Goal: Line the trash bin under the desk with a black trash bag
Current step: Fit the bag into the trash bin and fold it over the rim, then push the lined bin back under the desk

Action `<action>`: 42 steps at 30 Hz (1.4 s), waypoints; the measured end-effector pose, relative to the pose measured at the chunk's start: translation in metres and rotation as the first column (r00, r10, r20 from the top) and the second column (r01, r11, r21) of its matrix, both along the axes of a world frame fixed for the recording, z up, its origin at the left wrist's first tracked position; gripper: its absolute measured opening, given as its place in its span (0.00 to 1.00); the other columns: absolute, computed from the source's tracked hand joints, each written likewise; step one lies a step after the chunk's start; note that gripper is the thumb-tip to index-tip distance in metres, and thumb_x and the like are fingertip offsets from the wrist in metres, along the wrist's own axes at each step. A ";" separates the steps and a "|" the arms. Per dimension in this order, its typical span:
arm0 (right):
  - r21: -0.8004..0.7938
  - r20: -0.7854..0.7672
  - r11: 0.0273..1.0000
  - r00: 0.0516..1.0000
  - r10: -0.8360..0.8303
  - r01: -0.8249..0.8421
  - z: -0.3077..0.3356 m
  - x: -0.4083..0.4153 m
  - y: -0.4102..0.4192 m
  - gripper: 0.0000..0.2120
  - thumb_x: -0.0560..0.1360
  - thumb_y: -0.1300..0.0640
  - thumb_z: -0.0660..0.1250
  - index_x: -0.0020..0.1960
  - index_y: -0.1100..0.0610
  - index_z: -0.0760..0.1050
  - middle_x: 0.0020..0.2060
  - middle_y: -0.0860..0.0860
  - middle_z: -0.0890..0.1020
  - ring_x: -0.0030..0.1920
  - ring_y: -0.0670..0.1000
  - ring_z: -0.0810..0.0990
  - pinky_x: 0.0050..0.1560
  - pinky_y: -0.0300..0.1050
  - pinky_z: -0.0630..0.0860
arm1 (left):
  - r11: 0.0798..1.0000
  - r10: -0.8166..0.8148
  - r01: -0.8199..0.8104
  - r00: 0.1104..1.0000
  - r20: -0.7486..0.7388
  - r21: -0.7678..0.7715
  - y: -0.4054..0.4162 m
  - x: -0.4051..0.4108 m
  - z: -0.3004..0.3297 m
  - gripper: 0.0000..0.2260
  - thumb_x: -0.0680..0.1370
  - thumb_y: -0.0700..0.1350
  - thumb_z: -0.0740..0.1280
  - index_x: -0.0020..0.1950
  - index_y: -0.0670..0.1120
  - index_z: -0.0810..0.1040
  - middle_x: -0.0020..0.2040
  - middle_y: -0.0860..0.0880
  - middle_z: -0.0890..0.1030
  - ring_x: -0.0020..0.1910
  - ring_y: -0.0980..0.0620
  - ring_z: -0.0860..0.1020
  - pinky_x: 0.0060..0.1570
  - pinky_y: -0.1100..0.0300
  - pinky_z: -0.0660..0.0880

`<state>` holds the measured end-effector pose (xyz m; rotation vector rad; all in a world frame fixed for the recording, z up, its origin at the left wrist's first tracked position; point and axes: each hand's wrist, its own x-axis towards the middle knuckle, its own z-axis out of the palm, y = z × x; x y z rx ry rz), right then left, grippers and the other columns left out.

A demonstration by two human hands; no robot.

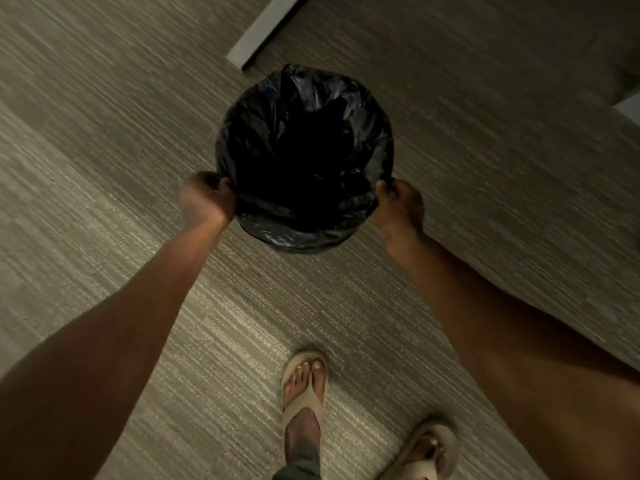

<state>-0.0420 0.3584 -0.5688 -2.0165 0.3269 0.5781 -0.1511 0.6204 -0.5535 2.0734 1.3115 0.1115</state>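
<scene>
A round trash bin is seen from above over the carpet, fully covered by a black trash bag (304, 154) that lines its inside and folds over its rim; the bin's own surface is hidden. My left hand (206, 199) grips the bag-covered rim on the left side. On the right side of that rim, my right hand (400, 206) pinches it the same way. Both arms reach forward from the lower corners of the view.
Grey striped carpet (104, 133) covers the floor. A pale furniture edge or panel (263, 32) lies just beyond the bin, and another pale corner (628, 109) shows at the far right. My feet in beige sandals (304, 393) stand below the bin.
</scene>
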 end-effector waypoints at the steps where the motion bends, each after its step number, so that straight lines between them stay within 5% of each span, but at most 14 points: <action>1: -0.037 -0.010 0.998 0.999 0.041 -0.041 0.001 0.003 0.009 0.15 0.83 0.47 0.63 0.60 0.54 0.83 0.51 0.51 0.84 0.50 0.53 0.81 0.48 0.45 0.74 | 1.000 0.011 -0.011 1.000 -0.023 -0.003 0.006 0.002 0.000 0.14 0.80 0.46 0.67 0.59 0.39 0.85 0.55 0.37 0.86 0.56 0.41 0.84 0.51 0.57 0.76; 8: -0.097 -0.055 0.991 0.995 0.089 -0.094 -0.004 0.013 0.029 0.19 0.85 0.47 0.59 0.69 0.56 0.77 0.63 0.55 0.83 0.60 0.59 0.82 0.59 0.55 0.80 | 0.998 0.023 -0.028 0.996 -0.086 -0.060 0.025 0.018 -0.011 0.13 0.79 0.47 0.67 0.59 0.42 0.85 0.56 0.39 0.86 0.58 0.40 0.83 0.60 0.52 0.79; 12: -0.171 -0.066 0.952 0.967 0.246 -0.253 0.007 0.019 0.023 0.31 0.84 0.36 0.52 0.71 0.57 0.76 0.63 0.57 0.82 0.56 0.59 0.80 0.44 0.46 0.74 | 0.999 -0.035 0.032 0.993 -0.115 -0.034 0.024 0.023 -0.008 0.16 0.83 0.48 0.62 0.60 0.39 0.84 0.58 0.37 0.84 0.60 0.38 0.81 0.57 0.53 0.75; 16: -0.349 0.029 0.859 0.912 0.409 -0.374 0.028 0.010 0.008 0.38 0.82 0.34 0.58 0.83 0.56 0.57 0.79 0.61 0.66 0.76 0.62 0.68 0.70 0.56 0.71 | 0.977 -0.111 0.127 0.989 -0.097 0.174 0.009 0.009 -0.001 0.25 0.84 0.53 0.58 0.71 0.35 0.72 0.67 0.32 0.75 0.66 0.33 0.74 0.66 0.45 0.70; 21: -0.583 0.166 0.663 0.729 0.664 -0.470 0.072 -0.009 -0.018 0.43 0.81 0.34 0.59 0.85 0.54 0.45 0.83 0.59 0.56 0.82 0.61 0.57 0.76 0.62 0.63 | 0.746 -0.531 0.487 0.847 -0.037 0.454 -0.034 -0.010 0.028 0.31 0.83 0.56 0.58 0.78 0.35 0.63 0.74 0.34 0.71 0.72 0.33 0.68 0.71 0.42 0.67; 25: -0.645 0.276 0.635 0.645 0.713 -0.426 0.118 -0.023 -0.035 0.44 0.80 0.32 0.56 0.85 0.52 0.42 0.85 0.55 0.52 0.84 0.59 0.52 0.78 0.64 0.60 | 0.665 -0.620 0.583 0.779 -0.091 0.466 -0.074 -0.008 0.081 0.33 0.83 0.58 0.57 0.80 0.35 0.60 0.77 0.35 0.66 0.78 0.35 0.62 0.79 0.44 0.58; 34: -0.650 0.361 0.654 0.600 0.714 -0.388 0.249 -0.067 -0.072 0.43 0.81 0.34 0.56 0.85 0.52 0.39 0.85 0.52 0.44 0.85 0.55 0.43 0.81 0.61 0.46 | 0.615 -0.626 0.611 0.763 -0.161 0.499 -0.148 -0.042 0.228 0.33 0.84 0.57 0.55 0.82 0.38 0.54 0.82 0.38 0.59 0.83 0.42 0.53 0.79 0.45 0.57; 39: -0.681 0.308 0.616 0.609 0.731 -0.396 0.344 -0.111 -0.092 0.42 0.82 0.33 0.53 0.84 0.52 0.36 0.84 0.57 0.53 0.82 0.60 0.58 0.80 0.60 0.57 | 0.564 -0.680 0.655 0.714 -0.168 0.503 -0.188 -0.081 0.318 0.34 0.84 0.58 0.55 0.83 0.40 0.52 0.83 0.39 0.56 0.83 0.43 0.54 0.79 0.46 0.58; 42: -0.674 0.354 0.649 0.618 0.702 -0.352 0.393 -0.136 -0.110 0.43 0.81 0.32 0.52 0.85 0.51 0.37 0.85 0.54 0.50 0.83 0.58 0.53 0.80 0.62 0.55 | 0.573 -0.683 0.632 0.720 -0.121 0.522 -0.207 -0.090 0.370 0.34 0.84 0.57 0.56 0.83 0.40 0.53 0.83 0.40 0.58 0.83 0.43 0.55 0.79 0.46 0.59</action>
